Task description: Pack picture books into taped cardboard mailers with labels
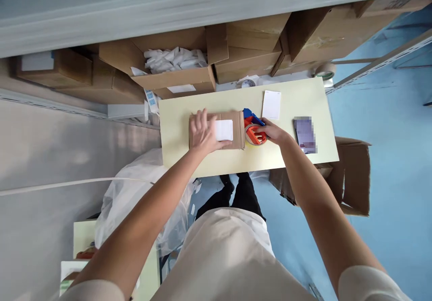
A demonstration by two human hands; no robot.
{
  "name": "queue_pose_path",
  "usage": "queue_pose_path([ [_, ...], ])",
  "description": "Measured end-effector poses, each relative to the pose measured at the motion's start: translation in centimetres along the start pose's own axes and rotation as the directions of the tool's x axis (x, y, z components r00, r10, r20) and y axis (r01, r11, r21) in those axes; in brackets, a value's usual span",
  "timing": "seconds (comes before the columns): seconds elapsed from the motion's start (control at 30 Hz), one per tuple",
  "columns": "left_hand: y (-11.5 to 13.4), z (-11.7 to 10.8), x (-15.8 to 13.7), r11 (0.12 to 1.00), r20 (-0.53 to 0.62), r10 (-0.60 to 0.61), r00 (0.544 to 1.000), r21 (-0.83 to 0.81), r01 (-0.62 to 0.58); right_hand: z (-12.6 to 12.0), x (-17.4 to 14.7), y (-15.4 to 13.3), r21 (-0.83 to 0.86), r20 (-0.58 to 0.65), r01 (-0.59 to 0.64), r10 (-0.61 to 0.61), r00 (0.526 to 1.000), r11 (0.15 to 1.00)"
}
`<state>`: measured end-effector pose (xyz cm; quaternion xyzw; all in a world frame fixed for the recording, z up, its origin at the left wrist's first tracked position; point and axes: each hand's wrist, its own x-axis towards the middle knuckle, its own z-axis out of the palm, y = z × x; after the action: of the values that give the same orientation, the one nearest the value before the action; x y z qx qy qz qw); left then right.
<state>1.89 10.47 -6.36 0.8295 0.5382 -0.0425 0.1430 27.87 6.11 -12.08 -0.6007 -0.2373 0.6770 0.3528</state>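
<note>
A small cardboard box (238, 130) with a white label (224, 130) on its top lies on the pale yellow table (297, 98). My left hand (204, 132) rests over the left part of this box, its fingers spread and a little blurred. At the box's right end, my right hand (272, 131) grips a red and blue tape dispenser (252, 125) carrying a roll of tape. The dispenser's blue end is close to the box's right edge; whether tape is stuck there I cannot tell.
A stack of white labels (271, 105) and a phone (304, 134) lie on the table's right part. Behind stand shelved cartons, one open carton (175, 80) holding white pieces. An open carton (351, 175) is at lower right, plastic sheeting (135, 193) at left.
</note>
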Motion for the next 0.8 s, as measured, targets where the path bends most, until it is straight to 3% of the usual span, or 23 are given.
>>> queue_pose_path([
  [0.1, 0.7, 0.5, 2.2, 0.983, 0.046, 0.181, 0.982, 0.010, -0.181, 0.5, 1.6, -1.3, -0.154, 0.066, 0.050, -0.041, 0.997, 0.987],
  [0.23, 1.0, 1.3, 3.1, 0.989, 0.082, 0.148, 0.986, -0.002, -0.149, 0.2, 0.9, 0.1, -0.222, 0.074, 0.089, -0.074, 0.994, 0.971],
  [0.33, 0.9, 1.4, 2.9, 0.989, 0.103, 0.150, 0.983, -0.006, -0.150, -1.5, -2.4, 2.8, -0.248, 0.039, 0.058, -0.050, 0.998, 0.967],
  [0.43, 1.0, 1.4, 2.8, 0.990, 0.113, 0.141, 0.984, 0.001, -0.142, -2.3, -7.1, 6.0, -0.236, 0.096, 0.015, 0.008, 0.995, 0.972],
  [0.53, 1.1, 1.4, 2.8, 0.990, 0.098, 0.140, 0.985, 0.006, -0.141, 0.1, -9.7, 8.0, -0.319, 0.184, 0.059, 0.000, 0.983, 0.946],
  [0.63, 1.2, 1.5, 2.7, 0.990, 0.087, 0.142, 0.986, 0.006, -0.143, 4.8, -9.0, 8.1, -0.502, 0.301, 0.162, -0.004, 0.954, 0.850],
  [0.73, 0.8, 1.7, 2.9, 0.984, 0.073, 0.181, 0.981, -0.019, -0.180, 8.1, -8.0, 7.3, -0.607, 0.303, 0.205, -0.015, 0.953, 0.768],
  [0.8, 0.3, 1.8, 3.1, 0.974, 0.057, 0.223, 0.973, -0.064, -0.219, 8.2, -8.7, 6.8, -0.577, 0.285, 0.241, -0.084, 0.955, 0.781],
])
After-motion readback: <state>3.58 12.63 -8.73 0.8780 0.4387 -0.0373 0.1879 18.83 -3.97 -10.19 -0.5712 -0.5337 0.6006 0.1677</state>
